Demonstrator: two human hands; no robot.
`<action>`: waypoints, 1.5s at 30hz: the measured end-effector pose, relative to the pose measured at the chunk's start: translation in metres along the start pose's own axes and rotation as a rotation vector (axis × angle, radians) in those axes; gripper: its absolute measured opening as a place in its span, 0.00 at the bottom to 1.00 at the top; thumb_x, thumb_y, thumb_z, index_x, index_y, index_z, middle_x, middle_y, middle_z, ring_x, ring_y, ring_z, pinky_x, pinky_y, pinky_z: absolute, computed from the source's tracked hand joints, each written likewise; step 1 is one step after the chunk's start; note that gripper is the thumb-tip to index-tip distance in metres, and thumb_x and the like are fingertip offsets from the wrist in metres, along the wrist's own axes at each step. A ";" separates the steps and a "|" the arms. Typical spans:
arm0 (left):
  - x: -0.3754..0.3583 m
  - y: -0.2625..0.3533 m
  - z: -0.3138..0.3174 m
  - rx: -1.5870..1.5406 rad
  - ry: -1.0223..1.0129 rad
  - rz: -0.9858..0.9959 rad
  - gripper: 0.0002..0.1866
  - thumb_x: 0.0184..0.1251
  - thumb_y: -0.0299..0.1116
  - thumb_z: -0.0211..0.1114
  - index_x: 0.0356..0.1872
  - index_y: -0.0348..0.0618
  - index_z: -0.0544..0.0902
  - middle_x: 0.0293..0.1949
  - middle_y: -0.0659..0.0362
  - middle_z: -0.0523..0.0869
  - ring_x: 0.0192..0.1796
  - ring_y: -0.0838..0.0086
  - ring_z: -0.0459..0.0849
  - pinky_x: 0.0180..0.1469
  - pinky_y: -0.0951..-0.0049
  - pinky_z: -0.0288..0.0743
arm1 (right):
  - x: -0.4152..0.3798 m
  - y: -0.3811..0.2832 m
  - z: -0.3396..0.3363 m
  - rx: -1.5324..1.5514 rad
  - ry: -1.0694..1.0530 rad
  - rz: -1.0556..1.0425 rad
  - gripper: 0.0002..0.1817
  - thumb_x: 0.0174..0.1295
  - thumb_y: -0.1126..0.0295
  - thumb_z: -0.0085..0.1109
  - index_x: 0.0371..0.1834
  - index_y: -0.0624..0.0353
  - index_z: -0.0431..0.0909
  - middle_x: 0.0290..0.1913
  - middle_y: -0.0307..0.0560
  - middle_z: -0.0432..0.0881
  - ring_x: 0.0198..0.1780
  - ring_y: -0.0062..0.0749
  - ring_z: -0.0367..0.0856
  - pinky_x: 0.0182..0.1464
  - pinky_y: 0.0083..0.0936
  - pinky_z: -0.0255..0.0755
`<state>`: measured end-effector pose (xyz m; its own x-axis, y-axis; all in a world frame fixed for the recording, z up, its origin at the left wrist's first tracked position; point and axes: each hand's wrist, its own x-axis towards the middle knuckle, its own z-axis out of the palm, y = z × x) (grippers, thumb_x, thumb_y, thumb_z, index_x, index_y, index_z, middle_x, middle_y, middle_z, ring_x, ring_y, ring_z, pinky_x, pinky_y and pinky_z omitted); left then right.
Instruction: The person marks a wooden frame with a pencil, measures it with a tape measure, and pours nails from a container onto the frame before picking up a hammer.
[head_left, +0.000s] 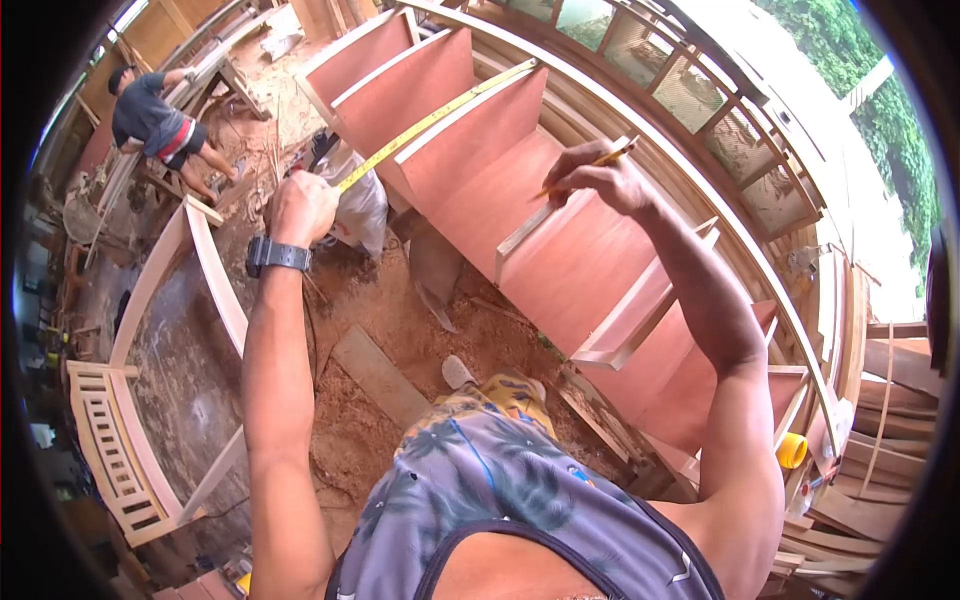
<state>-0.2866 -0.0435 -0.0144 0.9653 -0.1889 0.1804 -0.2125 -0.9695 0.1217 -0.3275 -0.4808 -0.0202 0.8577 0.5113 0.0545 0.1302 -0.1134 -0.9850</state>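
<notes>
Left grip [303,208]: closed on tape measure [371,167].
Tape measure: beside a pink panel's [490,125] edge; best kept taut, straight.
Right grip [600,178]: pinches pencil [618,154] above shelving [590,245].
Shelving: directly before the person [500,495].
Floor [372,295]: sawdust-strewn.

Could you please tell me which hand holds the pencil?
The right hand holds the pencil above the reddish shelves; the left hand holds the yellow tape measure.
</notes>
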 end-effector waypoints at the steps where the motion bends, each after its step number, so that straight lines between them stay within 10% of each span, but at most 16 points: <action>1: 0.002 -0.006 0.005 -0.023 0.002 -0.010 0.13 0.63 0.41 0.69 0.33 0.43 0.93 0.33 0.41 0.89 0.37 0.47 0.90 0.42 0.54 0.83 | 0.009 -0.002 0.000 -0.031 -0.001 -0.036 0.10 0.62 0.74 0.60 0.37 0.71 0.87 0.33 0.54 0.89 0.36 0.36 0.89 0.43 0.30 0.83; 16: -0.012 0.013 -0.002 -0.024 -0.037 0.026 0.12 0.63 0.40 0.67 0.34 0.44 0.93 0.34 0.43 0.89 0.39 0.46 0.89 0.44 0.52 0.82 | 0.178 0.011 0.003 -0.078 -0.087 -0.149 0.14 0.65 0.72 0.55 0.41 0.73 0.86 0.38 0.55 0.89 0.40 0.36 0.90 0.50 0.29 0.83; 45: -0.013 0.021 -0.002 -0.146 -0.040 -0.161 0.12 0.66 0.39 0.65 0.30 0.41 0.89 0.30 0.42 0.86 0.35 0.45 0.87 0.41 0.51 0.80 | 0.186 0.026 0.002 -0.240 -0.149 -0.234 0.13 0.65 0.72 0.55 0.43 0.68 0.88 0.38 0.51 0.92 0.45 0.31 0.92 0.55 0.25 0.82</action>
<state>-0.3042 -0.0610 -0.0118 0.9932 -0.0420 0.1086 -0.0717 -0.9555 0.2862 -0.1653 -0.3866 -0.0362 0.7109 0.6639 0.2321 0.4430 -0.1663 -0.8809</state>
